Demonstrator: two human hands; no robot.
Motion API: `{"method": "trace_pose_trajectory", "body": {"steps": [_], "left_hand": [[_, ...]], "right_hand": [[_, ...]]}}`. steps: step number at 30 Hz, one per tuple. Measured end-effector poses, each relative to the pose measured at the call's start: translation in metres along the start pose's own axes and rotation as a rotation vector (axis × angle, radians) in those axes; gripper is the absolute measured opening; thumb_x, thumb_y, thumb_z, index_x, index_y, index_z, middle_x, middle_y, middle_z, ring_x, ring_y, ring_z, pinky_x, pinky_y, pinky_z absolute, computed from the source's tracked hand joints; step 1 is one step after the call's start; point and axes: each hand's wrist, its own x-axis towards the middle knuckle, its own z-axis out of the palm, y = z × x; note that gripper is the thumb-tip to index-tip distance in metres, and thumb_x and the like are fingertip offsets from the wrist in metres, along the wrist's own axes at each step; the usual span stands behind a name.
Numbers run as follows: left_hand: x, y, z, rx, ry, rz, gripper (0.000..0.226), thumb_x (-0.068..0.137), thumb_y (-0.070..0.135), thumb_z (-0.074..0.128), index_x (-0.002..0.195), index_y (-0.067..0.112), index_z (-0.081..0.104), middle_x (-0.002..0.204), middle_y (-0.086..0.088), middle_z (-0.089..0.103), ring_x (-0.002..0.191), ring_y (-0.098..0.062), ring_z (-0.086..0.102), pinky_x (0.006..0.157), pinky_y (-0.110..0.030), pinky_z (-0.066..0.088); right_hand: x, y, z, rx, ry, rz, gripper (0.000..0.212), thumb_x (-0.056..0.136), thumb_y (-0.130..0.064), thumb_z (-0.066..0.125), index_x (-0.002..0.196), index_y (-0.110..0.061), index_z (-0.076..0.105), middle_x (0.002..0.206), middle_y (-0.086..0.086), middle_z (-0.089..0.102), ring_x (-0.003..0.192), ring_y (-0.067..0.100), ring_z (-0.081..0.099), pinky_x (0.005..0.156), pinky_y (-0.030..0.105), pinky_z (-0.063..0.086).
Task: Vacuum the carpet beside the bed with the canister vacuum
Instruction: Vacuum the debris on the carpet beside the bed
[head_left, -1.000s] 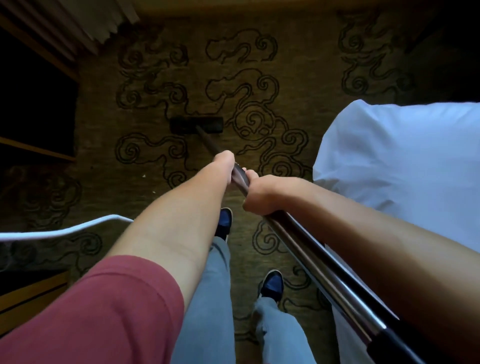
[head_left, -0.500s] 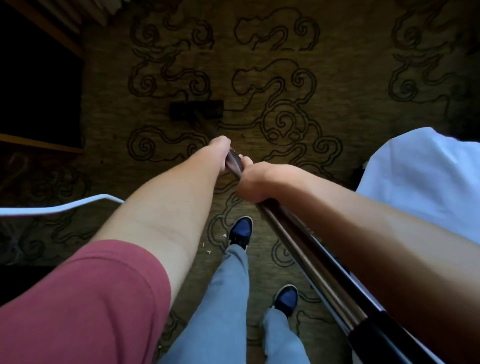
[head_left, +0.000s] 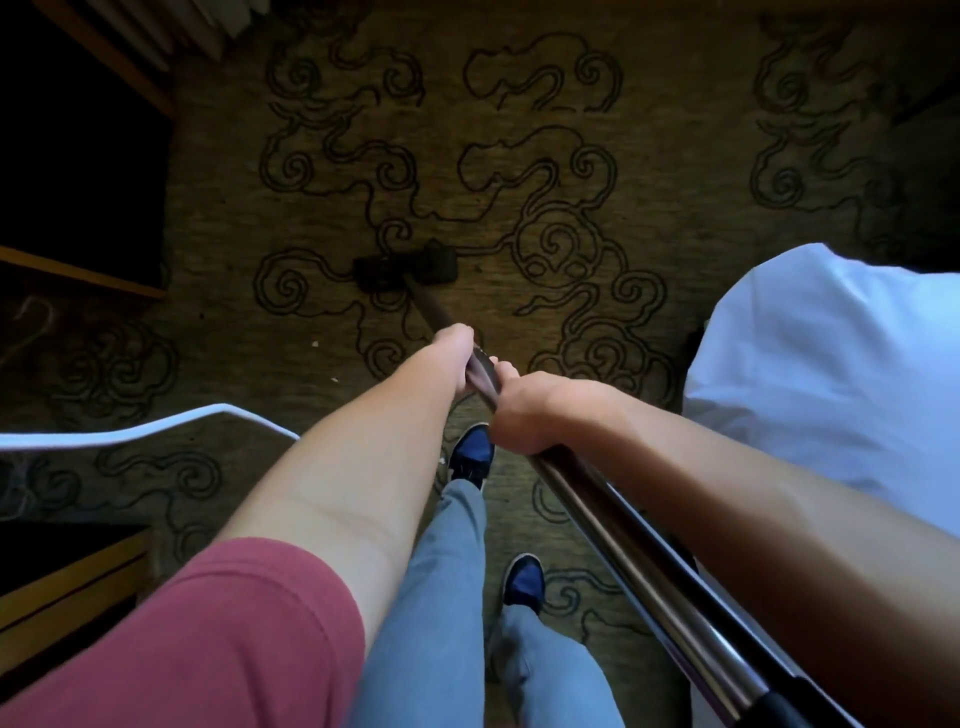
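Currently both hands are gripping the vacuum wand (head_left: 623, 540): the left hand (head_left: 460, 353) is sitting further down the tube with its fingers curled out of sight under it, so I cannot tell exactly how they are closing, though the fist looks wrapped tight; the right hand (head_left: 524, 415) is sitting just behind it, knuckles up, fingers pressed together and wrapping around the metal. Two stacked grips are likely giving push force from the rear hand and steering from the front one. Both forearms are reaching out nearly straight, which is putting the floor head (head_left: 405, 267) well ahead of the feet, lying flat on the patterned carpet (head_left: 519, 104). The wand is running back diagonally past the right hip to a black cuff (head_left: 789, 712) at the lower edge; the canister itself is not showing. The bed (head_left: 831, 374), under a white sheet, is sitting just to the right, so the strip being cleaned is the carpet between it and the dark wooden furniture (head_left: 78, 275) on the left. Small pale crumbs (head_left: 314, 343) are lying near the head's left side, probably still needing a pass. A white cord (head_left: 156, 434) is crossing the carpet at the left, near the left elbow, and looks like the main snag risk on a sideways sweep. Both shoes (head_left: 472, 457) are standing inside the wand's pull-back line.
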Motion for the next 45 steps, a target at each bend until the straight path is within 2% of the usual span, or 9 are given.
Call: {"method": "trace_pose_trajectory", "body": {"steps": [6, 14, 17, 20, 28, 33, 36, 38, 45], "left_hand": [[-0.016, -0.105, 0.010, -0.036, -0.049, -0.034, 0.033, 0.096, 0.036, 0.051, 0.090, 0.004, 0.056, 0.082, -0.013, 0.065, 0.070, -0.027, 0.063, 0.056, -0.031, 0.050], [-0.027, -0.208, 0.019, 0.003, -0.029, -0.008, 0.029, 0.097, 0.032, 0.047, 0.087, 0.006, 0.051, 0.069, -0.009, 0.058, 0.055, -0.023, 0.058, 0.050, -0.024, 0.046], [-0.041, -0.235, 0.019, -0.028, -0.047, -0.014, 0.031, 0.099, 0.032, 0.046, 0.085, 0.005, 0.050, 0.065, -0.010, 0.059, 0.047, -0.021, 0.059, 0.037, -0.018, 0.045], [-0.062, -0.248, 0.016, -0.025, -0.067, 0.010, 0.030, 0.100, 0.033, 0.045, 0.090, 0.005, 0.052, 0.073, -0.012, 0.061, 0.057, -0.023, 0.062, 0.044, -0.023, 0.048], [-0.089, -0.195, -0.047, -0.079, -0.010, 0.132, 0.037, 0.097, 0.039, 0.049, 0.106, 0.005, 0.060, 0.081, -0.013, 0.066, 0.068, -0.026, 0.064, 0.064, -0.032, 0.052], [-0.081, -0.150, -0.105, -0.069, 0.062, 0.203, 0.033, 0.099, 0.035, 0.049, 0.094, 0.004, 0.059, 0.077, -0.013, 0.068, 0.064, -0.026, 0.065, 0.051, -0.029, 0.048], [-0.070, -0.122, -0.143, -0.070, 0.102, 0.239, 0.029, 0.098, 0.032, 0.049, 0.088, 0.006, 0.058, 0.081, -0.012, 0.068, 0.065, -0.025, 0.065, 0.061, -0.030, 0.052], [-0.059, -0.103, -0.169, -0.081, 0.108, 0.237, 0.026, 0.098, 0.030, 0.048, 0.087, 0.007, 0.056, 0.082, -0.011, 0.066, 0.063, -0.024, 0.063, 0.057, -0.028, 0.051], [-0.014, -0.071, -0.253, -0.161, 0.116, 0.093, 0.033, 0.099, 0.030, 0.046, 0.078, 0.005, 0.052, 0.067, -0.009, 0.060, 0.058, -0.022, 0.058, 0.051, -0.026, 0.043]], "right_hand": [[-0.046, 0.033, 0.093, -0.025, 0.019, -0.012, 0.087, 0.089, -0.026, 0.050, 0.153, -0.015, -0.007, 0.135, 0.014, 0.050, 0.118, 0.030, 0.052, 0.095, 0.034, 0.042], [-0.089, 0.069, 0.181, -0.069, 0.005, -0.016, 0.083, 0.092, -0.020, 0.046, 0.153, -0.015, -0.010, 0.140, 0.013, 0.045, 0.122, 0.029, 0.049, 0.100, 0.036, 0.041], [-0.109, 0.077, 0.202, -0.088, 0.014, -0.040, 0.081, 0.093, -0.020, 0.045, 0.153, -0.015, -0.010, 0.146, 0.011, 0.038, 0.125, 0.028, 0.045, 0.099, 0.035, 0.038], [-0.126, 0.082, 0.214, -0.056, 0.015, -0.040, 0.081, 0.094, -0.024, 0.047, 0.153, -0.015, -0.008, 0.143, 0.013, 0.041, 0.125, 0.028, 0.046, 0.098, 0.034, 0.037], [-0.134, 0.022, 0.185, -0.091, 0.129, -0.106, 0.089, 0.089, -0.025, 0.053, 0.153, -0.017, -0.008, 0.136, 0.014, 0.049, 0.121, 0.029, 0.050, 0.100, 0.037, 0.042], [-0.113, -0.035, 0.161, -0.106, 0.150, -0.160, 0.089, 0.085, -0.024, 0.049, 0.153, -0.020, -0.009, 0.135, 0.012, 0.051, 0.118, 0.029, 0.052, 0.100, 0.038, 0.043], [-0.092, -0.078, 0.148, -0.100, 0.146, -0.166, 0.091, 0.082, -0.023, 0.048, 0.153, -0.023, -0.010, 0.133, 0.011, 0.052, 0.116, 0.029, 0.053, 0.098, 0.037, 0.044], [-0.075, -0.108, 0.139, -0.107, 0.143, -0.171, 0.092, 0.082, -0.023, 0.048, 0.153, -0.022, -0.010, 0.133, 0.011, 0.052, 0.115, 0.028, 0.054, 0.097, 0.037, 0.044], [-0.025, -0.207, 0.130, -0.184, 0.064, -0.130, 0.091, 0.083, -0.022, 0.047, 0.152, -0.021, -0.013, 0.134, 0.011, 0.050, 0.117, 0.030, 0.051, 0.098, 0.039, 0.043]]}}
